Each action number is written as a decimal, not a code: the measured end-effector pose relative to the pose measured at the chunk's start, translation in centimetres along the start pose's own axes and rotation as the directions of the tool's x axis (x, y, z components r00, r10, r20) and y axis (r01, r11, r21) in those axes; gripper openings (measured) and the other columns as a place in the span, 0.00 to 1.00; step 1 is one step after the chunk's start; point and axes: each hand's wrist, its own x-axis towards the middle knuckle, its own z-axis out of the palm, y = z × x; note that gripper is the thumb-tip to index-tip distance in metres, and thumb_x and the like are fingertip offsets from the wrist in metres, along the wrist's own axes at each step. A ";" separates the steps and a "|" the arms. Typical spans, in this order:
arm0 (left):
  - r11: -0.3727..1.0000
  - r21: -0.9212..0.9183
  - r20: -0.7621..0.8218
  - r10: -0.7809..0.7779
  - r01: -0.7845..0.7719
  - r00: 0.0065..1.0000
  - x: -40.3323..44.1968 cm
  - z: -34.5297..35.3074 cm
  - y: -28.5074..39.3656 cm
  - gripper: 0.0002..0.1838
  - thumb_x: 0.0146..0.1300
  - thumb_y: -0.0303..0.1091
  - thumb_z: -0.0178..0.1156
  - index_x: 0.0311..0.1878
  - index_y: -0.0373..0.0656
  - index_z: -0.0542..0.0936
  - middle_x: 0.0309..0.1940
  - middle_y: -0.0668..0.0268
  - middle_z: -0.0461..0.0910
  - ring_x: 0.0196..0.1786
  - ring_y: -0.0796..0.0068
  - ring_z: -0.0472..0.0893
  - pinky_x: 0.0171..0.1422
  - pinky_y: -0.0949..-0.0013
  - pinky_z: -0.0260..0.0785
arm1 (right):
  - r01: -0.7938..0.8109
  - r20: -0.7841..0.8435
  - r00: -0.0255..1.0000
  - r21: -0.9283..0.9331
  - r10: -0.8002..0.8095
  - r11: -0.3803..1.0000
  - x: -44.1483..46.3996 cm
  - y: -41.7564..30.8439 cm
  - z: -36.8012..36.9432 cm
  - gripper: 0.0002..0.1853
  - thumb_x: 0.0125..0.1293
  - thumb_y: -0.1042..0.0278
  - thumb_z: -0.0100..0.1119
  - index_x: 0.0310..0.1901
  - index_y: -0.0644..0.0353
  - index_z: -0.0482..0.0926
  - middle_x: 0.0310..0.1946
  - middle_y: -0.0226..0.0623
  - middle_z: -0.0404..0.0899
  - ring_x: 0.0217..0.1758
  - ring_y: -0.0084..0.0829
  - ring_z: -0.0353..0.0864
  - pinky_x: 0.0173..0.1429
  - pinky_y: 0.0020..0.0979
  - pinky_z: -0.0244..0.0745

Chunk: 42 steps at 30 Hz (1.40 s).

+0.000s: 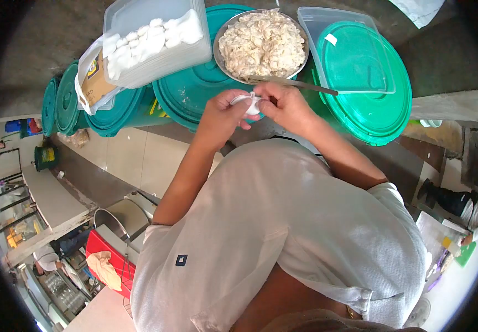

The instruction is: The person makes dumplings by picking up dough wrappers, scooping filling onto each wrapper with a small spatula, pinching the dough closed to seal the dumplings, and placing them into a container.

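My left hand (222,113) cups a small white dough wrapper (253,105), gathered at its top, with the fingers curled around it. At the wrapper's upper edge, my right hand (287,107) pinches the dough between thumb and fingers. Just beyond both hands stands a metal bowl (306,55) heaped with pale chopped filling (262,43). A flat metal spatula (305,85) lies across the bowl's near rim, reaching right over a green lid. What is inside the wrapper is hidden.
Green lidded tubs (181,91) support the bowl and a stack of clear plastic containers (195,55) holding white dough pieces (150,41). A clear lid (355,61) rests on the right green tub (385,113). Other people (474,213) work far right and lower left.
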 end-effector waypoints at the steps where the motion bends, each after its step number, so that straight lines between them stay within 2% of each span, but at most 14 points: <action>1: 0.999 0.053 -0.010 -0.006 0.006 1.000 -0.2 0.2 0.4 0.13 0.69 0.32 0.59 0.51 0.34 0.77 0.39 0.60 0.84 0.39 0.71 0.86 0.34 0.74 0.76 | 0.000 0.000 1.000 0.000 0.000 1.000 0.0 -0.4 -0.1 0.09 0.62 0.68 0.58 0.40 0.63 0.82 0.30 0.45 0.83 0.33 0.37 0.83 0.39 0.35 0.75; 6: 0.995 0.101 -0.026 -0.021 0.024 0.999 -0.1 0.2 0.0 0.12 0.68 0.31 0.59 0.51 0.34 0.77 0.39 0.59 0.83 0.37 0.71 0.86 0.32 0.75 0.76 | 0.095 0.044 0.995 -0.017 -0.094 0.995 0.2 -0.7 0.0 0.09 0.62 0.70 0.57 0.39 0.64 0.82 0.31 0.45 0.82 0.35 0.39 0.83 0.41 0.36 0.76; 8: 0.991 0.131 -0.155 0.050 -0.029 0.987 -0.1 0.4 -0.2 0.12 0.68 0.30 0.59 0.51 0.34 0.77 0.40 0.59 0.83 0.36 0.71 0.86 0.30 0.75 0.75 | 0.102 0.026 0.994 -0.017 -0.102 0.995 0.2 -0.5 0.0 0.09 0.62 0.70 0.57 0.39 0.64 0.82 0.32 0.45 0.82 0.35 0.39 0.83 0.41 0.36 0.75; 13: 0.995 0.096 -0.104 0.035 -0.025 0.994 -0.1 0.1 -0.3 0.12 0.68 0.29 0.59 0.51 0.35 0.77 0.40 0.59 0.84 0.36 0.71 0.86 0.30 0.75 0.75 | 0.177 0.038 0.984 -0.093 -0.174 0.980 0.3 -0.9 -0.1 0.09 0.62 0.70 0.56 0.40 0.63 0.83 0.32 0.46 0.82 0.35 0.42 0.83 0.41 0.38 0.75; 16: 0.993 0.116 -0.076 0.026 -0.017 0.997 -0.2 0.1 -0.3 0.11 0.68 0.29 0.59 0.51 0.35 0.78 0.41 0.60 0.84 0.36 0.71 0.86 0.30 0.75 0.75 | -0.025 0.079 0.996 -0.109 0.034 0.994 0.2 -1.8 -0.3 0.09 0.61 0.70 0.56 0.39 0.62 0.83 0.33 0.48 0.82 0.36 0.46 0.83 0.42 0.40 0.76; 18: 0.992 0.122 -0.063 0.019 -0.011 0.998 -0.2 0.2 -0.2 0.11 0.68 0.29 0.59 0.51 0.35 0.78 0.41 0.60 0.84 0.36 0.71 0.86 0.30 0.75 0.75 | 0.177 0.082 0.982 -0.117 -0.168 0.977 0.5 -1.0 -0.2 0.09 0.61 0.69 0.56 0.40 0.62 0.83 0.34 0.49 0.82 0.38 0.48 0.83 0.42 0.41 0.76; 21: 0.991 0.130 -0.049 -0.006 0.013 0.999 0.0 0.3 -0.2 0.11 0.68 0.29 0.59 0.50 0.35 0.78 0.40 0.60 0.84 0.35 0.72 0.86 0.30 0.75 0.75 | 0.132 0.059 0.990 -0.107 -0.126 0.985 0.5 -0.5 0.0 0.09 0.62 0.69 0.56 0.40 0.62 0.82 0.34 0.50 0.82 0.39 0.48 0.83 0.43 0.42 0.77; 23: 0.997 0.067 -0.174 0.040 -0.029 0.984 0.0 0.7 -0.2 0.10 0.68 0.29 0.58 0.50 0.36 0.78 0.38 0.61 0.84 0.35 0.72 0.85 0.30 0.75 0.75 | 0.115 0.050 0.993 -0.112 -0.110 0.987 0.4 -0.4 -0.1 0.09 0.62 0.69 0.56 0.40 0.62 0.83 0.34 0.49 0.82 0.39 0.48 0.83 0.43 0.42 0.77; 28: 0.993 0.114 -0.084 0.033 -0.024 0.996 0.4 0.5 -0.4 0.10 0.69 0.29 0.58 0.49 0.36 0.78 0.36 0.62 0.83 0.35 0.74 0.85 0.30 0.75 0.75 | 0.201 0.054 0.980 -0.219 -0.194 0.955 0.5 -0.7 -0.4 0.09 0.62 0.69 0.56 0.39 0.61 0.83 0.34 0.49 0.82 0.38 0.48 0.83 0.42 0.42 0.76; 30: 0.991 0.135 -0.095 0.029 -0.016 0.995 0.6 0.6 -0.5 0.09 0.69 0.29 0.57 0.49 0.36 0.78 0.36 0.62 0.83 0.35 0.75 0.85 0.31 0.76 0.75 | -0.056 0.060 0.996 -0.156 0.066 0.986 0.4 -2.2 -0.7 0.09 0.62 0.69 0.56 0.38 0.61 0.83 0.33 0.49 0.82 0.37 0.49 0.83 0.41 0.43 0.76; 31: 0.989 0.145 -0.086 0.032 -0.019 0.996 0.6 0.6 -0.6 0.09 0.69 0.29 0.58 0.49 0.37 0.78 0.36 0.63 0.83 0.35 0.75 0.85 0.31 0.76 0.75 | -0.057 0.059 0.996 -0.156 0.067 0.986 0.4 -1.9 -0.7 0.09 0.62 0.69 0.56 0.38 0.61 0.83 0.33 0.49 0.82 0.37 0.49 0.83 0.41 0.43 0.76; 33: 0.988 0.156 -0.076 0.034 -0.022 0.997 0.7 0.5 -0.6 0.09 0.69 0.29 0.58 0.49 0.37 0.78 0.37 0.63 0.83 0.35 0.76 0.85 0.31 0.76 0.76 | 0.102 0.057 0.994 -0.169 -0.094 0.980 0.5 -0.7 -0.4 0.09 0.62 0.68 0.56 0.38 0.61 0.82 0.32 0.49 0.81 0.36 0.50 0.82 0.40 0.44 0.76; 40: 0.983 0.171 -0.118 0.094 -0.073 0.989 0.9 0.8 -0.4 0.08 0.69 0.29 0.56 0.47 0.37 0.79 0.35 0.64 0.83 0.35 0.76 0.84 0.33 0.75 0.76 | 0.096 0.011 0.995 -0.204 -0.096 0.974 0.7 0.2 -0.3 0.09 0.61 0.66 0.56 0.38 0.59 0.82 0.32 0.49 0.81 0.37 0.50 0.82 0.40 0.45 0.76; 42: 0.977 0.207 -0.102 0.074 -0.051 0.992 0.9 0.7 -0.6 0.08 0.70 0.29 0.56 0.48 0.37 0.79 0.35 0.64 0.83 0.36 0.77 0.84 0.33 0.76 0.76 | 0.181 0.045 0.983 -0.261 -0.176 0.948 0.8 0.0 -0.3 0.07 0.62 0.74 0.57 0.40 0.63 0.82 0.30 0.45 0.80 0.34 0.42 0.81 0.38 0.38 0.75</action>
